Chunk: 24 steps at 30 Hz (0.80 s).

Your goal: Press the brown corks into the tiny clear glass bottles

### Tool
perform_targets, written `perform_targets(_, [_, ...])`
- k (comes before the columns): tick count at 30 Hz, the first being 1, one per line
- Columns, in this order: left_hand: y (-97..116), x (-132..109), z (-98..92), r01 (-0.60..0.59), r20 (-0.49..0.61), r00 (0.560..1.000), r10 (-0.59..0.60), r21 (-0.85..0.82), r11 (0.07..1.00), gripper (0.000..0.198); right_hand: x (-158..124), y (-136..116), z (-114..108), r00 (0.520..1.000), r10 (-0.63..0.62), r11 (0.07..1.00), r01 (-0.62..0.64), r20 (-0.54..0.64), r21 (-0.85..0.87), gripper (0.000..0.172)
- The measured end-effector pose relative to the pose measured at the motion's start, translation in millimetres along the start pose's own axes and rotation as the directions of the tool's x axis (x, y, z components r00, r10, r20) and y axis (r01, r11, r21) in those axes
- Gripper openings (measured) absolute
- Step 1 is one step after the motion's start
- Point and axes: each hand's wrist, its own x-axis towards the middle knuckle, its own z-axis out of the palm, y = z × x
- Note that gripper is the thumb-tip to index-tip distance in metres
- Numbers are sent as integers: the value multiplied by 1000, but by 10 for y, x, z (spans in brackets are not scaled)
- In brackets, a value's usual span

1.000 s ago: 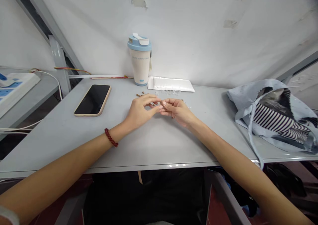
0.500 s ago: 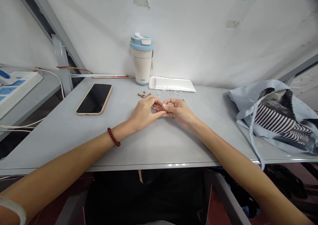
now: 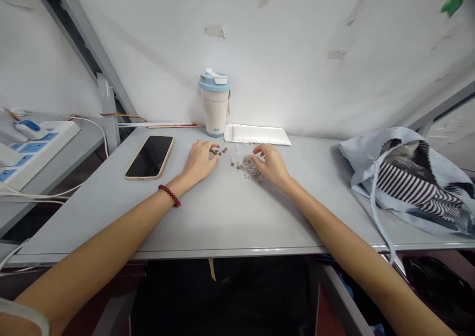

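My left hand (image 3: 199, 161), with a red bead bracelet (image 3: 169, 195) on its wrist, rests on the grey table (image 3: 222, 212). Its fingertips are pinched together on one of several small brown beads (image 3: 219, 152) lying just in front of the cup. My right hand (image 3: 270, 165) lies a little to the right. Its fingers are loosely spread, with the tips resting at a small heap of clear and brown pieces (image 3: 246, 166). The two hands are apart, with that heap between them.
A black phone in a tan case (image 3: 150, 156) lies left of my left hand. A blue-lidded cup (image 3: 214, 104) and a white pouch (image 3: 257, 134) stand by the wall. A light-blue bag with striped cloth (image 3: 411, 180) lies at the right, and a power strip (image 3: 29, 145) at the far left.
My hands were together, working a small piece between their fingertips. They have separated and moved farther up the table: the left to the brown beads, the right to the clear pieces. The camera tilted up.
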Motion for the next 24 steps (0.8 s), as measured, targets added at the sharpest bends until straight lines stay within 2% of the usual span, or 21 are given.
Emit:
perform_targets(4, [-33,18,60,-63,37,997,62,30,998,33,267,-67,104,989,-111,990,118,93,-76,18])
perform_targets(8, [-27,21,93,-104,51,994,102,40,994,22,525,-196,218,958,-83,982,125,274,-139,22])
perform_targets(13, [5,27,56,-112,-1,994,112,-4,994,12,521,-198,231,956,-91,984,130,278,-125,21])
perform_targets(15, [57,4,27,-111,-38,993,108,-100,989,9,408,-166,150,971,-79,996,87,225,-27,16])
perform_targets(17, [138,-46,-1,-89,-56,996,77,-266,960,7,260,-146,29,987,12,964,-54,159,262,8])
perform_targets(19, [236,-120,-21,-56,-35,998,45,-444,894,10,108,-154,-101,975,123,825,-205,186,527,10])
perform_targets(20, [287,-161,-28,-48,-17,999,45,-511,858,12,41,-167,-158,963,157,758,-259,218,598,14])
perform_targets(22, [383,-239,-35,-45,10,998,63,-597,801,15,-58,-205,-237,939,187,651,-338,288,679,18])
perform_targets(24, [458,-297,-37,-49,20,997,81,-650,759,16,-106,-246,-270,922,195,585,-383,335,714,20])
